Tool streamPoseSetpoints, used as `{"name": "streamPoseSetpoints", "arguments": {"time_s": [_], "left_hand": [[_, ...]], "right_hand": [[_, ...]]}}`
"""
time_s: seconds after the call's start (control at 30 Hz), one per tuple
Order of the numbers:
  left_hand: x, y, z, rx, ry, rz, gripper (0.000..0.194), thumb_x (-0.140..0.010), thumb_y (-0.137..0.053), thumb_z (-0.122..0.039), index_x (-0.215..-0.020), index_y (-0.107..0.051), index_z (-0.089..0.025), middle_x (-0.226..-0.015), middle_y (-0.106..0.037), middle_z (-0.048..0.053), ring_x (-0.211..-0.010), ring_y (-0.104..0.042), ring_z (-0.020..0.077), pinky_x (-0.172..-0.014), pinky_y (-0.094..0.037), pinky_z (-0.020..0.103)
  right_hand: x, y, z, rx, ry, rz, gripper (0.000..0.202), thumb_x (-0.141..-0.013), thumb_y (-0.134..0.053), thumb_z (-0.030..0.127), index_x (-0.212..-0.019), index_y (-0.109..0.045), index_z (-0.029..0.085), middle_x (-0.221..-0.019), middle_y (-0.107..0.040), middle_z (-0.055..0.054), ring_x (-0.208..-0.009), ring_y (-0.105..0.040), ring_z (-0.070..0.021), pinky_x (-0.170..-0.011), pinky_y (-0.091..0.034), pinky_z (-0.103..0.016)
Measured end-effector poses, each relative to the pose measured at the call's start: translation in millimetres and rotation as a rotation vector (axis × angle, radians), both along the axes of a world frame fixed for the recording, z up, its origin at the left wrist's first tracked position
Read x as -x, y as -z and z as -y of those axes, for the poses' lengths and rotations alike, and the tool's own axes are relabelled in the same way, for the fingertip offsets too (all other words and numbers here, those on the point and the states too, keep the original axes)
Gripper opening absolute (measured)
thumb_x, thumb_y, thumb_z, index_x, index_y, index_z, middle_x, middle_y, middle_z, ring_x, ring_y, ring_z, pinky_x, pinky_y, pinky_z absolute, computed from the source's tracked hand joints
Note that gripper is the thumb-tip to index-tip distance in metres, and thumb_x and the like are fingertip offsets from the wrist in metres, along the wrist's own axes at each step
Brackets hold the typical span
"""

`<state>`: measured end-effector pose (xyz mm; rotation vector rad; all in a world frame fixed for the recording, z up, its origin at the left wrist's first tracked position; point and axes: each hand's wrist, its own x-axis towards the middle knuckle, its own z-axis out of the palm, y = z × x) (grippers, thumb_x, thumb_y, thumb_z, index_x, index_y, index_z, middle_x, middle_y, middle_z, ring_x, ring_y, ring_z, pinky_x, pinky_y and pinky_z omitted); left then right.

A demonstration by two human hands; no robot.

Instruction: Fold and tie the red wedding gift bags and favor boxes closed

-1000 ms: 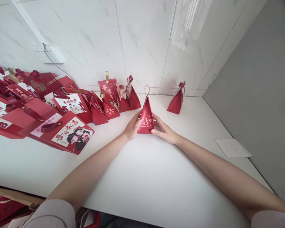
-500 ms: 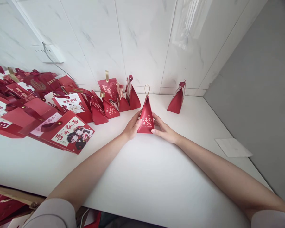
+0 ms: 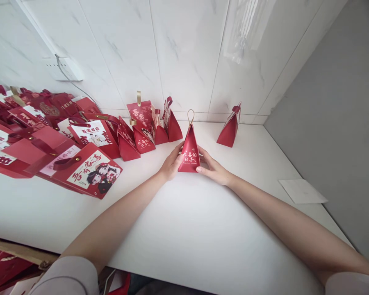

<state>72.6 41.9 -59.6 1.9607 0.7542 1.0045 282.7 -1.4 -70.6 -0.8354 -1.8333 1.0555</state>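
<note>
So, nearest first: the left sleeve [image 3: 68, 275] and right sleeve [image 3: 353, 282] were way back from the hands, and some red packaging [image 3: 9, 266] sat below the worktop [image 3: 197, 229], off to the left of the left sleeve.

Further out, the left hand [image 3: 171, 163] and right hand [image 3: 213, 167] were clamped on a red box [image 3: 189, 157], one on each side, right thumb over its lower front corner. The box stood upright on the worktop between them, its loop [image 3: 191, 110] poking up just beyond the fingers.

What had just changed? Honestly, nada. Over the last second neither hand shifted and the box stayed put; the view just wobbled a hair. My read is that it was simply being steadied in place, not folded or carried.

Left of the left hand was a big heap of bags [image 3: 89, 172], with a cluster of small boxes [image 3: 144, 139] just beyond that hand. Well right of the right hand lay a white sheet [image 3: 303, 191]. Past the right hand and a bit to its right, a lone box [image 3: 227, 133] stood near the tiled wall [image 3: 184, 57]. Farthest off, beyond the heap, was a socket [image 3: 61, 69] on that wall.
</note>
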Motion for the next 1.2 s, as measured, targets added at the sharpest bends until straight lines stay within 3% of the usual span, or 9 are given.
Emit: {"name": "streamPoseSetpoints", "arguments": {"time_s": [0.97, 1.2], "left_hand": [[0.2, 2.1, -1.6, 0.019, 0.009, 0.014, 0.069, -0.091, -0.032, -0.063, -0.147, -0.031, -0.023, -0.147, -0.045, 0.008, -0.13, -0.046, 0.0294, -0.105, -0.041, 0.043], [0.2, 1.0, -1.3, 0.03, 0.0, 0.003, 0.071, -0.09, -0.032, -0.065, -0.147, -0.031, -0.023, -0.146, -0.045, 0.008, -0.129, -0.047, 0.0294, -0.104, -0.042, 0.042]], "right_hand": [[-0.7, 0.1, 0.2, 0.003, -0.002, -0.001, 0.083, -0.086, -0.06, 0.056, -0.152, -0.015, 0.034, -0.158, -0.021, -0.005, -0.136, -0.037, -0.0291, -0.115, -0.028, -0.053], [-1.2, 1.1, -0.5, -0.005, -0.003, 0.008, 0.086, -0.087, -0.059, 0.057, -0.153, -0.009, 0.035, -0.158, -0.021, -0.004, -0.137, -0.036, -0.0298, -0.114, -0.028, -0.054]]}}
